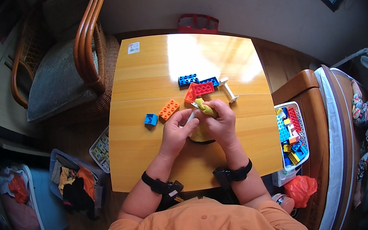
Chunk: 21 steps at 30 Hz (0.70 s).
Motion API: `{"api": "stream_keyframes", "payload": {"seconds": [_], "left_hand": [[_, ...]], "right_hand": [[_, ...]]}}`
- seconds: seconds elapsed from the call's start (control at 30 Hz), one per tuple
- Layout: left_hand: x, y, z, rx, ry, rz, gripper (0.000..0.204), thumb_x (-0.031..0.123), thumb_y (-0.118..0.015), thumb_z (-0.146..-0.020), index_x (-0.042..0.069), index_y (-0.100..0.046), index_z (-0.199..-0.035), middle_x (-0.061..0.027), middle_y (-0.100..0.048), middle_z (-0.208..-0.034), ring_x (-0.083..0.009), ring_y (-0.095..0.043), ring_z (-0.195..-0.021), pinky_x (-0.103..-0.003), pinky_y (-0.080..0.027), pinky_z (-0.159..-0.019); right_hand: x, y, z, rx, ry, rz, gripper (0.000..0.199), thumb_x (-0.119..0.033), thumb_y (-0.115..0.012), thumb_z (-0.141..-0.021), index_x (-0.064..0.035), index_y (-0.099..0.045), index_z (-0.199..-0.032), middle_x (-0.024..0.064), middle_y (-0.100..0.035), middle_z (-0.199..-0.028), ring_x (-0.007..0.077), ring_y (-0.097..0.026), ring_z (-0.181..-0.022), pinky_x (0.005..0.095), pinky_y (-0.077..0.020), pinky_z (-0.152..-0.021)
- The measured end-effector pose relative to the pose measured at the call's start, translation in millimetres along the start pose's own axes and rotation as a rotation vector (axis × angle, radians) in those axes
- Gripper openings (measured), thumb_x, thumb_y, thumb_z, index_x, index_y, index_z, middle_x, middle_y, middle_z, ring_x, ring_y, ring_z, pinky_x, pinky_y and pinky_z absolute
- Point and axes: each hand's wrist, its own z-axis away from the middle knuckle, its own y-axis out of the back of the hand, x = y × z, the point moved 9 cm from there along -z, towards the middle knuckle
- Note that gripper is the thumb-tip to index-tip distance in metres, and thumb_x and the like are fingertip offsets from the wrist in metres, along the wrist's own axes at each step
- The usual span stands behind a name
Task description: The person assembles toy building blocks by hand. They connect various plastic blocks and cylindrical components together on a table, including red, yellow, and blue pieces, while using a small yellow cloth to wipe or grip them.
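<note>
My left hand (178, 132) pinches a thin white stick-like piece (190, 116) over the middle of the wooden table (141, 74). My right hand (222, 121) grips a yellow toy piece (205, 107) that meets the white stick's tip. Under my hands lies a yellow round part with a dark rim (201, 137), mostly hidden. Just beyond my fingers sit a red brick (203, 88), an orange-red brick (189, 96), two blue bricks (187, 79) and a white spool-shaped piece (228, 90). An orange brick (168, 109) and a small blue brick (150, 119) lie to the left.
A white basket of coloured bricks (291, 135) stands on a wooden seat at the right, with a red bag (300, 190) below it. A wicker chair (69, 55) is at the far left. Storage boxes (69, 181) and a tray (100, 149) sit on the floor left.
</note>
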Motion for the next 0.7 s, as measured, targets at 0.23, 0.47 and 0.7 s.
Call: {"api": "stream_keyframes", "payload": {"seconds": [0.23, 0.47, 0.7], "left_hand": [[-18.4, 17.3, -6.6, 0.05, 0.034, 0.283, 0.03, 0.018, -0.061, -0.097, 0.0, -0.06, -0.12, 0.0019, -0.063, -0.091, -0.0057, -0.057, -0.08, -0.021, -0.047, -0.073], [-10.5, 9.0, -5.8, 0.056, -0.036, 0.446, 0.032, 0.024, -0.051, -0.103, 0.001, -0.058, -0.123, -0.0041, -0.057, -0.127, -0.0109, -0.053, -0.113, -0.026, -0.042, -0.099], [-2.9, 16.9, -2.7, 0.107, -0.164, 0.413, 0.04, 0.029, -0.052, -0.102, 0.003, -0.054, -0.131, -0.0036, -0.06, -0.119, -0.0108, -0.058, -0.105, -0.027, -0.047, -0.093]], "right_hand": [[18.4, -10.3, 4.8, 0.056, -0.35, -0.495, 0.027, -0.013, -0.071, -0.091, 0.002, -0.066, -0.112, 0.0046, -0.068, -0.094, 0.0114, -0.063, -0.083, 0.0247, -0.0509, -0.075], [16.4, -47.8, 16.8, -0.257, -0.431, -0.566, 0.042, -0.023, -0.064, -0.095, 0.0032, -0.055, -0.127, 0.0084, -0.064, -0.113, 0.0141, -0.06, -0.101, 0.0284, -0.0498, -0.086], [-13.3, -48.9, 12.0, -0.461, -0.038, -0.047, 0.036, -0.018, -0.075, -0.082, -0.0011, -0.065, -0.113, 0.0116, -0.062, -0.095, 0.0235, -0.062, -0.087, 0.0327, -0.0504, -0.079]]}}
